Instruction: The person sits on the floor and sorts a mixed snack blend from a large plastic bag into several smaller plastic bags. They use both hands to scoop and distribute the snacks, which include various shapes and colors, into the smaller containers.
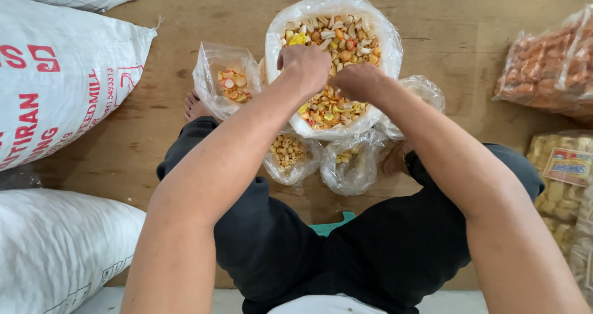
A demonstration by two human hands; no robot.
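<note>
A big clear plastic bag (378,26) full of mixed coloured snack pieces stands open on the wooden floor in front of me. My left hand (304,67) and my right hand (358,80) are both inside its mouth, fingers curled down among the pieces. What the fingers hold is hidden. Around the big bag sit small clear bags: one with orange and white pieces (227,82) at the left, one with round tan pieces (287,153), one nearly empty (353,162), and another (423,91) at the right.
Large white woven sacks (55,79) lie at the left, another (55,246) below it. Bags of orange snacks (550,67) and pale snacks (559,184) lie at the right. My bare foot (194,107) and dark-trousered legs (272,240) flank the small bags.
</note>
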